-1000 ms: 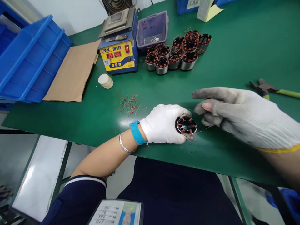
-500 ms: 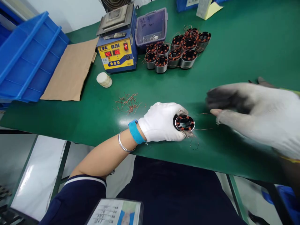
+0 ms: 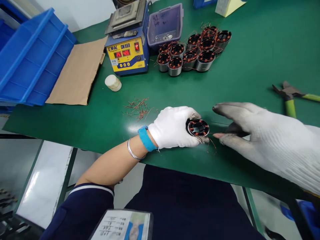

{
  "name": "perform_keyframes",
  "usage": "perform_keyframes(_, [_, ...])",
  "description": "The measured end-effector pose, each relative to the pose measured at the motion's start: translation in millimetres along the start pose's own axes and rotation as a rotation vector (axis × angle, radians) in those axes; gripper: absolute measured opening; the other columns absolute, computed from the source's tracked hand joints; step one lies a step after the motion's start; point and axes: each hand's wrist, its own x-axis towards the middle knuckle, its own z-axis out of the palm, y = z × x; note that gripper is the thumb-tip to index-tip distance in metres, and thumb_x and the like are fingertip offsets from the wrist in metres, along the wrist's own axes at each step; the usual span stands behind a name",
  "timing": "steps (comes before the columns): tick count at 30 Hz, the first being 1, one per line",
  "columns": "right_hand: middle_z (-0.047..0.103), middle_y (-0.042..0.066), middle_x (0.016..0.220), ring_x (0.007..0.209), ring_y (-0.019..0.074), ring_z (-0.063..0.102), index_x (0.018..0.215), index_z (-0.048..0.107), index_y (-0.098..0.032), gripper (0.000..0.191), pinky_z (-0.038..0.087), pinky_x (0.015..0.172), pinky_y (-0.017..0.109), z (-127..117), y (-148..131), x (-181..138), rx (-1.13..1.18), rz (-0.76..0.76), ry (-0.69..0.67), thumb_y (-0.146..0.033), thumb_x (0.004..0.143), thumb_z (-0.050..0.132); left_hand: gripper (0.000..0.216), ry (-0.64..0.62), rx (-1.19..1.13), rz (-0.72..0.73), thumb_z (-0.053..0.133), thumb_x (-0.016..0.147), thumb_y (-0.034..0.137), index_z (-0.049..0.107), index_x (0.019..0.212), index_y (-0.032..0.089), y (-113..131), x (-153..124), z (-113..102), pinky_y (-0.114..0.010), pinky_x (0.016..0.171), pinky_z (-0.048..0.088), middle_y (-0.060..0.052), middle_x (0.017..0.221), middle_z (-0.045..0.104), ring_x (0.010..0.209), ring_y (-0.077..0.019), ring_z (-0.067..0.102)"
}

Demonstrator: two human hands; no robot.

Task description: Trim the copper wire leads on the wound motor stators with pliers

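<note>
My left hand point(image 3: 175, 128), in a white glove, is wrapped round a small motor stator point(image 3: 198, 128) just above the green table. The stator's ring of copper windings and black insulation faces up, and thin loose wires stick out to its right. My right hand point(image 3: 260, 133), gloved with darkened fingertips, is just right of the stator. Its thumb and index finger are spread apart, with the thin wires between and beside them. Whether its folded lower fingers touch a wire cannot be made out. Right of this hand lie cutting pliers point(image 3: 287, 95) with green handles.
Several wound stators point(image 3: 188, 60) stand grouped at the back, beside a purple bin point(image 3: 165, 23) and a blue-yellow CM558 unit point(image 3: 127, 58). A white jar point(image 3: 113, 83), copper wire scraps point(image 3: 138, 109), cardboard point(image 3: 80, 71) and a blue crate point(image 3: 35, 60) are left.
My right hand has moved down and closer to the stator, its thumb now beside the wires, and the pliers show more fully. My left hand still holds the stator. The view has shifted slightly.
</note>
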Motion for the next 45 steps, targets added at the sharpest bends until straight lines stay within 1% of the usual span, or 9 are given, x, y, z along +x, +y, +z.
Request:
perform_keyframes(3, [0.079, 0.007, 0.108, 0.076, 0.0318, 0.071, 0.109, 0.074, -0.036, 0.047, 0.023, 0.040, 0.030, 2.3, -4.0, 0.6, -0.091, -0.015, -0.159, -0.061, 0.088, 0.041, 0.046, 0.000, 0.008, -0.012, 0.080, 0.069, 0.054, 0.076, 0.101, 0.021, 0.2, 0.8, 1.4, -0.042, 0.086, 0.060, -0.006, 0.103, 0.081, 0.096, -0.0301, 0.077])
perform_keyframes(7, [0.079, 0.001, 0.108, 0.082, 0.0306, 0.072, 0.106, 0.074, -0.039, 0.040, 0.033, 0.047, 0.033, 2.8, -16.0, 3.0, -0.249, 0.120, -0.320, -0.055, 0.092, 0.041, 0.047, -0.018, 0.025, -0.016, 0.079, 0.069, 0.057, 0.075, 0.100, 0.021, 2.3, 1.0, 2.2, -0.044, 0.089, 0.060, -0.006, 0.103, 0.081, 0.098, -0.0321, 0.077])
perform_keyframes(18, [0.079, 0.000, 0.119, 0.099, 0.0328, 0.072, 0.118, 0.076, -0.043, 0.047, 0.040, 0.058, 0.035, -2.9, -28.3, 8.5, -0.159, 0.249, -0.324, -0.056, 0.090, 0.041, 0.036, 0.033, 0.114, -0.141, 0.074, 0.071, 0.054, 0.073, 0.088, 0.022, 10.7, 1.0, 2.8, -0.043, 0.087, 0.059, -0.007, 0.102, 0.079, 0.096, -0.0310, 0.076])
perform_keyframes(28, [0.077, 0.004, 0.083, 0.074, 0.0257, 0.069, 0.107, 0.074, -0.030, 0.042, 0.038, 0.054, 0.032, -0.5, -23.0, 7.6, 0.011, 0.165, -0.322, -0.050, 0.092, 0.041, 0.038, 0.041, 0.047, -0.211, 0.078, 0.068, 0.051, 0.071, 0.091, 0.022, 16.0, 0.8, 2.6, -0.044, 0.086, 0.060, -0.007, 0.101, 0.078, 0.094, -0.0306, 0.075])
perform_keyframes(31, [0.073, 0.003, 0.073, 0.069, 0.0251, 0.068, 0.099, 0.073, -0.028, 0.035, 0.039, 0.053, 0.031, -0.1, -20.2, 8.4, 0.098, 0.175, -0.274, -0.049, 0.087, 0.048, 0.042, 0.023, -0.093, -0.203, 0.083, 0.065, 0.047, 0.069, 0.095, 0.021, 9.4, 0.8, 0.1, -0.044, 0.090, 0.060, -0.007, 0.103, 0.078, 0.097, -0.0294, 0.074])
perform_keyframes(34, [0.070, 0.002, 0.064, 0.060, 0.0221, 0.066, 0.086, 0.070, -0.026, 0.036, 0.042, 0.051, 0.030, -2.2, -16.1, 6.2, 0.244, 0.163, -0.233, -0.054, 0.084, 0.048, 0.049, -0.024, -0.453, -0.249, 0.085, 0.068, 0.043, 0.065, 0.107, 0.020, -1.8, 1.2, -5.7, -0.036, 0.082, 0.062, -0.006, 0.103, 0.077, 0.090, -0.0220, 0.075])
perform_keyframes(39, [0.067, 0.002, 0.053, 0.048, 0.0193, 0.062, 0.077, 0.067, -0.025, 0.040, 0.044, 0.047, 0.031, -5.0, -10.7, 3.2, 0.390, 0.041, -0.091, -0.058, 0.078, 0.045, 0.049, -0.462, -0.933, -0.403, 0.076, 0.081, 0.056, 0.061, 0.105, 0.016, -6.0, 2.2, -14.3, -0.020, 0.043, 0.048, -0.003, 0.083, 0.070, 0.056, -0.0123, 0.069])
perform_keyframes(42, [0.064, 0.001, 0.049, 0.043, 0.0188, 0.060, 0.074, 0.063, -0.026, 0.040, 0.043, 0.044, 0.031, -4.6, -8.4, 3.1, 0.415, 0.034, -0.170, -0.061, 0.076, 0.044, 0.055, -0.394, -1.042, -0.369, 0.084, 0.077, 0.042, 0.056, 0.117, 0.019, -0.7, 0.3, -12.8, -0.018, 0.040, 0.046, -0.002, 0.090, 0.068, 0.052, -0.0097, 0.066])
perform_keyframes(45, [0.065, 0.001, 0.053, 0.042, 0.0165, 0.056, 0.071, 0.060, -0.025, 0.041, 0.041, 0.042, 0.029, -4.3, -4.1, 2.7, 0.507, 0.021, -0.272, -0.063, 0.077, 0.045, 0.062, -0.243, -1.077, -0.209, 0.084, 0.076, 0.035, 0.052, 0.128, 0.024, -0.3, -3.3, -12.2, -0.025, 0.055, 0.059, -0.005, 0.110, 0.069, 0.069, -0.0143, 0.074])
